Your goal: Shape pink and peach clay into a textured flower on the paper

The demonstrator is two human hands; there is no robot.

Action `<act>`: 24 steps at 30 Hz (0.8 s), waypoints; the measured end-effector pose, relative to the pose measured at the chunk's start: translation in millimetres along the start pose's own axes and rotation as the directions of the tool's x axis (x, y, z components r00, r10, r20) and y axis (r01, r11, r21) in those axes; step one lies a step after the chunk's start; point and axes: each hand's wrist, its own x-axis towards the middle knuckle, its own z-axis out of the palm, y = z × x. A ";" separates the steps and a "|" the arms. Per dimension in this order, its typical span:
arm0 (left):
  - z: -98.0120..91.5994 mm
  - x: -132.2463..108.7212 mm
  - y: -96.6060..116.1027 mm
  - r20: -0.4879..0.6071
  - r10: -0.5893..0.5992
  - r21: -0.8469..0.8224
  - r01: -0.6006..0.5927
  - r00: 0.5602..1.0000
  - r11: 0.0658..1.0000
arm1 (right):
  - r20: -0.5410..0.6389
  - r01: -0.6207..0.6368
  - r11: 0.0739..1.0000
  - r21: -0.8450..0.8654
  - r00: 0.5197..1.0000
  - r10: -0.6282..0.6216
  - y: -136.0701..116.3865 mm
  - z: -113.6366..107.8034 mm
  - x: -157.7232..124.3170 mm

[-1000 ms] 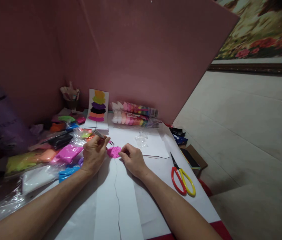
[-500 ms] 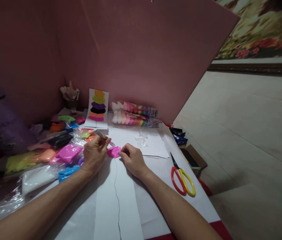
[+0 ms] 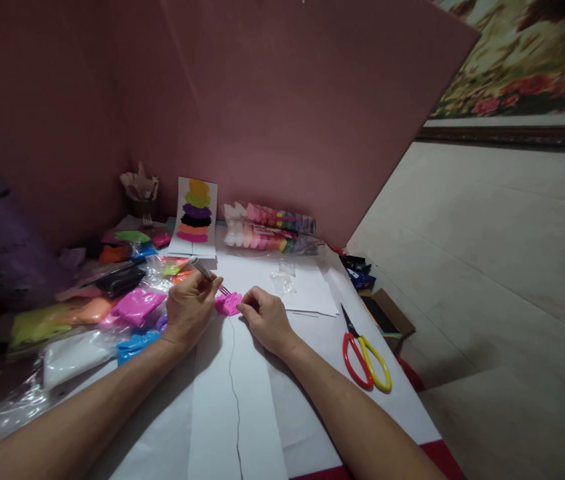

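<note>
Paper strip: A white strip (image 3: 215, 413) is spread between the forearms, crossed lengthwise by a thin wavy line (image 3: 237, 417) that is led up to the pink clay.
Scissors: A pair with one red and one yellow handle (image 3: 357, 336) is laid to the right of the right hand, blades pointed away.
Right hand: The right hand (image 3: 268, 321) is half curled, thumb and forefinger brought close together at the clay's right edge; whether any clay is pinched cannot be told.
Left hand: The left hand (image 3: 189, 310) is closed around a small fork (image 3: 202, 268), which is tilted with its tines lowered to the clay's upper edge.
Pink clay: A ridged, rounded patch (image 3: 227, 305) is set on the strip between the two hands.
Bagged colors: Pink (image 3: 139, 307), blue (image 3: 137, 347) and white packets (image 3: 79, 357) are heaped to the left of the left hand.
Plastic scrap: A clear, crumpled piece (image 3: 283, 283) is seen beyond the right hand, on white sheets (image 3: 315, 287).
Painted card: A card (image 3: 196, 217) marked with stacked bands of color is propped beyond the left hand.
Clay packs: Multicolored packs (image 3: 269, 230) are stacked beyond the right hand, beside the card.
</note>
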 end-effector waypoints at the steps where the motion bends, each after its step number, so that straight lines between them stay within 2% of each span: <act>1: 0.1 -0.1 -0.2 0.001 -0.002 0.003 0.002 1.000 1.000 | 0.000 0.001 1.000 0.000 1.000 -0.001 0.1 0.0 0.0; 16: 1.6 -1.4 -1.5 0.018 -0.062 -0.018 0.063 0.998 0.998 | -0.003 0.010 1.000 0.006 1.000 -0.010 1.7 0.7 1.1; 24: 3.5 -0.9 -6.5 0.001 -0.043 -0.022 0.043 0.999 0.999 | -0.008 0.012 1.000 0.009 1.000 -0.012 1.9 1.4 -0.1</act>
